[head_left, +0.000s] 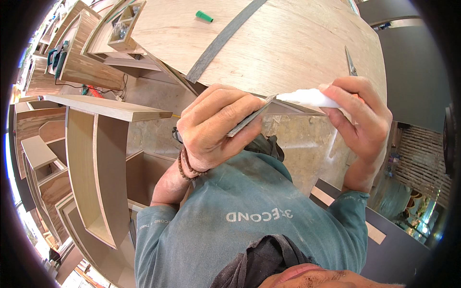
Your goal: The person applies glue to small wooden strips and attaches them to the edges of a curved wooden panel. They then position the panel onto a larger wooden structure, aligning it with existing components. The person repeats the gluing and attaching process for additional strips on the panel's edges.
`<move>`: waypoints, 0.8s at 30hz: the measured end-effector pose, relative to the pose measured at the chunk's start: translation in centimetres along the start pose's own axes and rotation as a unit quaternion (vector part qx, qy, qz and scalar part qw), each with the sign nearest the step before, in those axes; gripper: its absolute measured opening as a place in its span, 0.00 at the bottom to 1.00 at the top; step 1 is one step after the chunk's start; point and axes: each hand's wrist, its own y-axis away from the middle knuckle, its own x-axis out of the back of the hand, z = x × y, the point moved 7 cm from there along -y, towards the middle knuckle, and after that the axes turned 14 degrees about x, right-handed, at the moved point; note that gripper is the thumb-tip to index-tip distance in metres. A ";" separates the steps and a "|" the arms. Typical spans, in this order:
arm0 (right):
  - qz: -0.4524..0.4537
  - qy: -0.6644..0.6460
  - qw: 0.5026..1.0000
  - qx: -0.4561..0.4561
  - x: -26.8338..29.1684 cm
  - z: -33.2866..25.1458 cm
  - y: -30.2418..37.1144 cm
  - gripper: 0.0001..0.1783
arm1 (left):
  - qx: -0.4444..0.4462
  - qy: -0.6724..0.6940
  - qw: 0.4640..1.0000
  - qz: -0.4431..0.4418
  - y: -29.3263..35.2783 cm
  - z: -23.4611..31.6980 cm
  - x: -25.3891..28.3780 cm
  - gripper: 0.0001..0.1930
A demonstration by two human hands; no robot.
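My left hand is closed around a short, thin grey strip that tilts up toward the right. My right hand grips a small white squeeze bottle, held sideways with its narrow tip pointing left. That tip meets the upper end of the strip, or comes very close to it. Both hands are above the near edge of a light plywood panel. A longer grey strip lies across the panel, and a small green cap rests left of it.
A pointed metal tool lies on the panel beyond my right hand. Wooden cabinet carcasses crowd the left side. A wooden box of small parts sits at the far left, near a green power tool with a cord. Dark panels stand at the right.
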 end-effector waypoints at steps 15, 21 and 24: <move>0.159 -0.199 0.920 -0.298 -8.7 7.4 4.8 0.22 | 0.407 0.370 0.834 0.043 1.9 -4.1 -1.5 0.08; 0.156 -0.084 0.948 -0.263 -7.0 5.4 3.5 0.21 | 0.508 0.432 0.744 0.036 2.7 -4.9 -3.1 0.09; 0.244 0.085 0.958 -0.128 -4.1 2.0 3.3 0.22 | 0.520 0.481 0.704 0.047 3.0 -5.0 -3.4 0.08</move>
